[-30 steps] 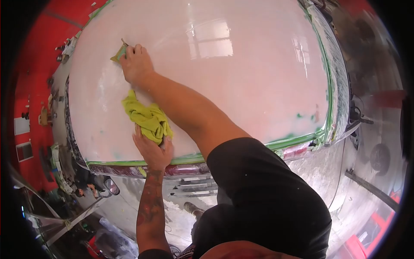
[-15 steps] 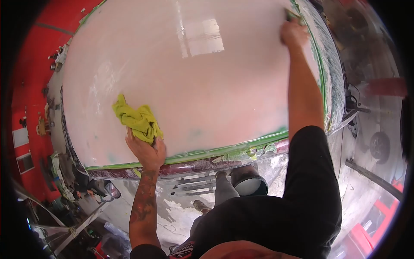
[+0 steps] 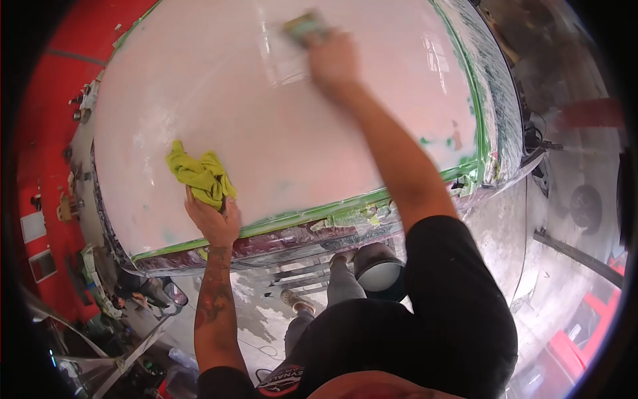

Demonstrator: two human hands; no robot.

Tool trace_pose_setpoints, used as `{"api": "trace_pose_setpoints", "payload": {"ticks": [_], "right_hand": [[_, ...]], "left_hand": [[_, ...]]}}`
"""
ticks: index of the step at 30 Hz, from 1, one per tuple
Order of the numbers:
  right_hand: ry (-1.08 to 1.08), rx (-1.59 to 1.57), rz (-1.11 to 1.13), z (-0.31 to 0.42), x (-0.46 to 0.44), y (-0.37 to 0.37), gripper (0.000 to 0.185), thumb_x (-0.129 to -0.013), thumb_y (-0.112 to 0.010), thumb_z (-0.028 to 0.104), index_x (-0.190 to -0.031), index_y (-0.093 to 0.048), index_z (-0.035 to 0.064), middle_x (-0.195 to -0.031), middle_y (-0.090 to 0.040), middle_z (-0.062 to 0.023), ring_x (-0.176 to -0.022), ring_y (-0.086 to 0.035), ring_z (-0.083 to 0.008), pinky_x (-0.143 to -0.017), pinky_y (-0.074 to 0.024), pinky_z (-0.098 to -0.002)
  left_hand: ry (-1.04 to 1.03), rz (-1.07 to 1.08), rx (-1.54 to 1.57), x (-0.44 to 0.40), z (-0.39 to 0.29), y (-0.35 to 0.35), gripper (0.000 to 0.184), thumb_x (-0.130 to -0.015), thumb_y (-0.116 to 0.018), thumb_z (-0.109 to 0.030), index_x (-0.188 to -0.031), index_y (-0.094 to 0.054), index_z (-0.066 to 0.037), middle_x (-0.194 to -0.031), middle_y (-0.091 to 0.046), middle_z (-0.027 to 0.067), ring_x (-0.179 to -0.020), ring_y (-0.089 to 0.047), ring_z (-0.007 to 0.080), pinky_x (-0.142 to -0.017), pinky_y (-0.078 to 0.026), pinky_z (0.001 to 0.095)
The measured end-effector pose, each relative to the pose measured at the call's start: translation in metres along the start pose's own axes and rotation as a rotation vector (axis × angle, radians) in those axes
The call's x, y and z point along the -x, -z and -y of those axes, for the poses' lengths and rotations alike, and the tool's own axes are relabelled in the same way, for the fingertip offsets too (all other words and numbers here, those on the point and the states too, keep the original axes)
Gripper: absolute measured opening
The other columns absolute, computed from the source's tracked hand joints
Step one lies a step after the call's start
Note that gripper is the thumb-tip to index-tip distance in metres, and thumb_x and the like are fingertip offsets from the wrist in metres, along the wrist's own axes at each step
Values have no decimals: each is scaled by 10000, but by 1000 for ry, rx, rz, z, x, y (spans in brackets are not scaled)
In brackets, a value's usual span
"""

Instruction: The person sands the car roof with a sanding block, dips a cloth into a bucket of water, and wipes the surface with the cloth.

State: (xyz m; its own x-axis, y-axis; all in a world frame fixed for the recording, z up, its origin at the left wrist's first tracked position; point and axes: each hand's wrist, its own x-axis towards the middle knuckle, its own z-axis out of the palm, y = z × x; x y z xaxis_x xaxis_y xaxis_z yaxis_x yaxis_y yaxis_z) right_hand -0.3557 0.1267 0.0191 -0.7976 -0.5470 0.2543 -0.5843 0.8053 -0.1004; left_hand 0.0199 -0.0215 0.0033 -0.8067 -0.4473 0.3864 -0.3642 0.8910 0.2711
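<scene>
A large pinkish-white glossy panel [image 3: 266, 139], edged with green masking tape [image 3: 312, 214], fills the upper view. Near its lower left edge my left hand [image 3: 214, 223] is closed on a crumpled yellow-green cloth [image 3: 203, 176], which rests on the panel. Farther up, towards the top middle, my right hand [image 3: 332, 61] grips a blurred greenish and tan pad [image 3: 306, 28] against the surface. Motion smears the fingers of that hand.
A bucket [image 3: 380, 274] with whitish contents stands on the floor below the panel edge. A red wall [image 3: 50, 133] is at the left, a dark wheel [image 3: 586, 208] at the right. Straps [image 3: 119, 362] cross at the lower left.
My right hand swept with the pad from the panel's left to its right side, then back to the top middle. My left hand stays on the cloth; the view has shifted slightly.
</scene>
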Motion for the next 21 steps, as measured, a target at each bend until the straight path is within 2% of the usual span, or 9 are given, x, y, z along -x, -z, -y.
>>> {"api": "trace_pose_setpoints", "payload": {"ticks": [3, 6, 9, 10, 11, 13, 15, 17, 21], "right_hand": [[-497, 5, -94, -155, 5, 1, 388, -942, -506, 317, -1284, -564, 143, -1234, -536, -261, -1069, -573, -407, -922, -486, -475], [-677, 73, -106, -163, 12, 10, 339, -955, -455, 266, -1236, -584, 128, -1249, -514, -257, -1119, -531, -413, -956, -460, -493], [-398, -130, -66, -44, 32, 7, 332, -975, -460, 258, -1247, -583, 113, -1223, -549, -232, -1107, -537, -419, -942, -458, -513], [-291, -73, -203, 16, 49, -6, 338, -981, -473, 254, -1259, -573, 92, -1170, -569, -224, -1079, -549, -417, -895, -469, -514], [-260, -337, -74, 71, 64, -32, 358, -947, -512, 222, -1261, -565, 58, -1113, -573, -223, -1040, -556, -404, -858, -475, -499], [181, -521, -116, 149, 127, 9, 387, -850, -552, 139, -1225, -591, 51, -1034, -553, -186, -983, -540, -359, -835, -465, -487], [225, -518, -89, 145, 143, 16, 424, -841, -557, 137, -1262, -590, 89, -1047, -547, -188, -984, -530, -357, -842, -453, -475], [201, -487, -15, 108, 142, 20, 448, -861, -552, 147, -1306, -587, 133, -1081, -537, -197, -1013, -509, -361, -843, -441, -471], [-359, -104, -135, -78, 134, 32, 401, -926, -538, 271, -1312, -582, 171, -1118, -549, -193, -1007, -538, -358, -870, -446, -474]], "left_hand": [[-43, -39, -28, 2, 3, -4, 794, -847, -636, -300, -1449, -267, 64, -1495, -308, 307, -1365, -317, 489, -1114, -209, 637], [-46, -38, -63, -1, -2, -2, 797, -854, -630, -303, -1452, -252, 63, -1487, -318, 310, -1370, -317, 488, -1108, -216, 642], [-61, -46, -70, -1, -2, -2, 796, -859, -626, -310, -1454, -250, 61, -1481, -326, 313, -1361, -324, 493, -1106, -222, 637], [-62, -46, -70, -1, -2, -3, 796, -859, -626, -310, -1454, -250, 61, -1481, -326, 313, -1361, -324, 493, -1106, -222, 637], [-63, -57, -70, -1, -2, -4, 790, -860, -627, -312, -1449, -261, 66, -1478, -329, 314, -1340, -338, 499, -1097, -238, 630], [-65, -66, -71, -1, -1, -4, 784, -860, -627, -314, -1443, -271, 71, -1474, -333, 316, -1320, -353, 504, -1087, -253, 623], [-67, -81, -58, -1, -1, -3, 768, -862, -627, -307, -1432, -288, 81, -1465, -345, 311, -1271, -383, 507, -1059, -284, 607], [-63, -80, -34, -3, -5, -1, 767, -856, -633, -298, -1427, -292, 84, -1461, -351, 307, -1253, -393, 506, -1049, -293, 602], [-84, -96, -46, -7, -10, 2, 768, -830, -653, -266, -1417, -300, 82, -1449, -369, 296, -1228, -411, 500, -1033, -313, 592]]}}
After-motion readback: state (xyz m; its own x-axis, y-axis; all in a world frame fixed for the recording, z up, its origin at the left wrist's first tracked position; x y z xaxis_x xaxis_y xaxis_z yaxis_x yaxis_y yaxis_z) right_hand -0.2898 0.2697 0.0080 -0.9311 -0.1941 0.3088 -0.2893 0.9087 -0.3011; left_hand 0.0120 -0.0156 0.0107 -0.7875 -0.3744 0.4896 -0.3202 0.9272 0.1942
